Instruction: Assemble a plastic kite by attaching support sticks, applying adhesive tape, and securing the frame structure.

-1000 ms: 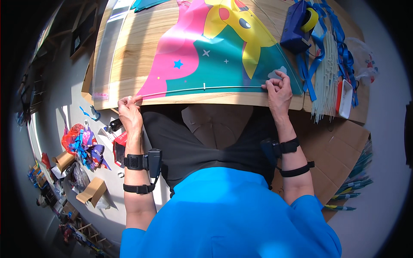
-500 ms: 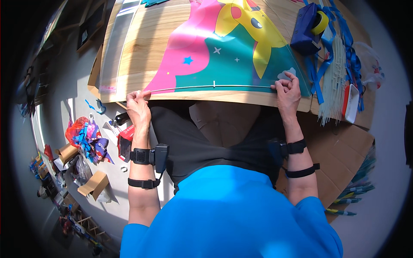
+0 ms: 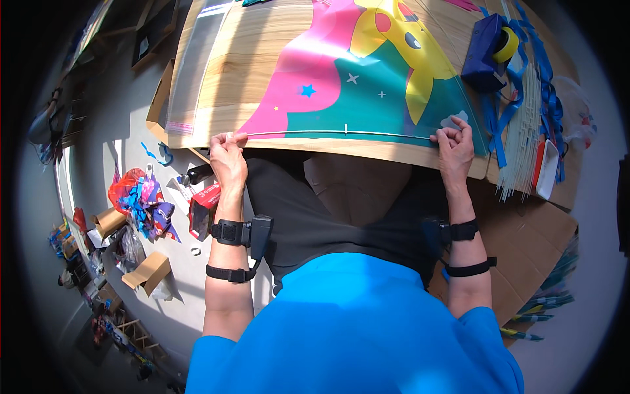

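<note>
A thin pale rod (image 3: 298, 132) with a small upright clip (image 3: 346, 129) at its middle stretches across the near edge of a plastic kite sheet (image 3: 312, 59). Pink, green and a yellow cartoon figure are printed on the sheet. At the rod's left end, the fingertips of my left hand (image 3: 228, 161) are pinched together. My right hand (image 3: 455, 152) pinches the other end, over the sheet's right corner by a small pale cloud print. Both hands are at the front edge of the wooden table (image 3: 230, 85).
A clear plastic sleeve (image 3: 190, 79) lies on the left. At right are a blue tape dispenser (image 3: 484, 59) with yellow tape, blue ribbon (image 3: 500, 131), a bundle of pale rods (image 3: 523, 138) and a red-and-white object (image 3: 546, 169). Floor clutter at left includes an open carton (image 3: 148, 270).
The whole view has shifted slightly, so the table and hands appear further right. Both hands keep their pinch at the rod's ends, and the rod lies much the same along the sheet.
</note>
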Demonstrator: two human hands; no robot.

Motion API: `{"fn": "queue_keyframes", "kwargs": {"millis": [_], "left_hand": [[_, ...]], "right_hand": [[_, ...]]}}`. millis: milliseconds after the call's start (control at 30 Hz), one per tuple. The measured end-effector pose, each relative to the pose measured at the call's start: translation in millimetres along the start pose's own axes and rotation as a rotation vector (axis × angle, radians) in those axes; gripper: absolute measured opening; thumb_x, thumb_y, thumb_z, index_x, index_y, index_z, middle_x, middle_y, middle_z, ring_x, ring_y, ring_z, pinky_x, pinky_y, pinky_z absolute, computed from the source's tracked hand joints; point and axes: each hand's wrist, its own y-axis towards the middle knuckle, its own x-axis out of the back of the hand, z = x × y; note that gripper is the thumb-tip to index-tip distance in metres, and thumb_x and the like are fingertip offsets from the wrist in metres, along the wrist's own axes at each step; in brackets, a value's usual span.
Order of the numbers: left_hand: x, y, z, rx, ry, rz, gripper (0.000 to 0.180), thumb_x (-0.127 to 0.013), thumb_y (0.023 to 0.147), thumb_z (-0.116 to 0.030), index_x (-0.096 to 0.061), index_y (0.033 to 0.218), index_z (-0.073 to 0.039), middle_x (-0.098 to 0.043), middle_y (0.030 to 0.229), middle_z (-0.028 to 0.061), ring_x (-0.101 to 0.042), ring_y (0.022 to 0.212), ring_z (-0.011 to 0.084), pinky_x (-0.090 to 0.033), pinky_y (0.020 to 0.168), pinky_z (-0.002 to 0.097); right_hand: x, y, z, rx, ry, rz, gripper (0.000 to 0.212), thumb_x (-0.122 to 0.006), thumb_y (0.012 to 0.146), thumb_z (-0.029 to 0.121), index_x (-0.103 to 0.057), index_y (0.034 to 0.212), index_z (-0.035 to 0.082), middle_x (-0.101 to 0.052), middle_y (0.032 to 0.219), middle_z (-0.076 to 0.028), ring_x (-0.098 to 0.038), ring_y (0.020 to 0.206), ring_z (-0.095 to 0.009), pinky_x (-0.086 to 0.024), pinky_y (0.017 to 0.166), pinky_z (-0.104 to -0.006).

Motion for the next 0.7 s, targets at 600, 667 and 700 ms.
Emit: {"fn": "queue_keyframes", "kwargs": {"millis": [600, 667, 700], "left_hand": [[-5, 3, 4, 0.038, -0.105, 0.008, 0.019, -0.047, 0.1, -0.019, -0.051, 0.099, 0.0, -0.072, 0.088, 0.0114, -0.068, 0.076, 0.0163, -0.051, 0.071, 0.0279], [-5, 2, -1, 0.033, -0.109, -0.002, 0.019, -0.047, 0.1, -0.018, -0.051, 0.099, 0.0, -0.072, 0.087, 0.0111, -0.067, 0.075, 0.0164, -0.051, 0.071, 0.0282], [-4, 0, -6, 0.031, -0.112, -0.006, 0.019, -0.047, 0.1, -0.018, -0.051, 0.099, 0.0, -0.072, 0.087, 0.011, -0.067, 0.074, 0.0165, -0.051, 0.071, 0.0283]], "right_hand": [[4, 3, -10, 0.012, 0.03, 0.003, 0.036, -0.06, 0.089, 0.0, -0.048, 0.123, -0.001, -0.064, 0.085, -0.006, -0.068, 0.076, -0.013, -0.052, 0.072, -0.0225], [4, 3, -11, 0.012, 0.03, 0.003, 0.036, -0.06, 0.089, 0.0, -0.048, 0.123, -0.001, -0.064, 0.085, -0.006, -0.068, 0.076, -0.013, -0.052, 0.072, -0.0226], [4, 3, -12, 0.012, 0.027, 0.001, 0.036, -0.06, 0.089, 0.0, -0.048, 0.123, -0.001, -0.064, 0.085, -0.006, -0.068, 0.076, -0.013, -0.052, 0.072, -0.0226]]}}
